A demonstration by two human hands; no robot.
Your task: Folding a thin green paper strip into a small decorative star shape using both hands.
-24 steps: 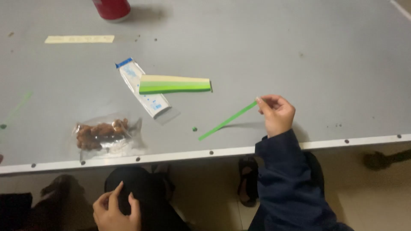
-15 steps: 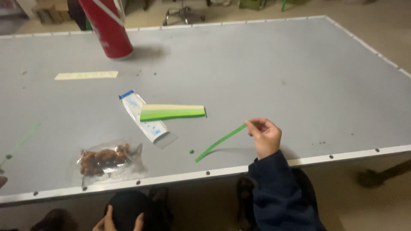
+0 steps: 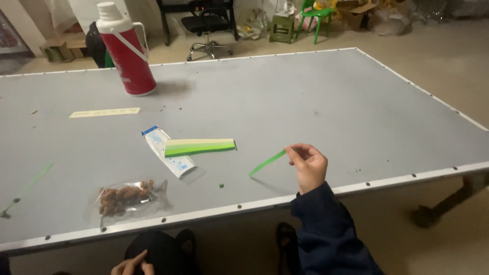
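Observation:
My right hand point(image 3: 308, 165) pinches one end of a thin green paper strip point(image 3: 267, 163) just above the grey table point(image 3: 316, 107), near its front edge. The strip slants down to the left. My left hand point(image 3: 131, 265) is low in my lap under the table edge, only partly in view, fingers curled with nothing seen in them. A stack of green and cream paper strips point(image 3: 199, 147) lies left of the held strip, beside a flat white and blue packet point(image 3: 168, 152).
A clear bag of brown snacks point(image 3: 127, 197) lies near the front edge. A red thermos with a white lid point(image 3: 126, 50) stands at the back left. A cream strip point(image 3: 104, 112) and another green strip point(image 3: 25, 189) lie at the left. Chairs and stools stand beyond the table.
The view has tilted up, bringing the thermos and the room into sight. My right hand has kept its hold on the green strip and lifted it slightly. My left hand has sunk lower in view.

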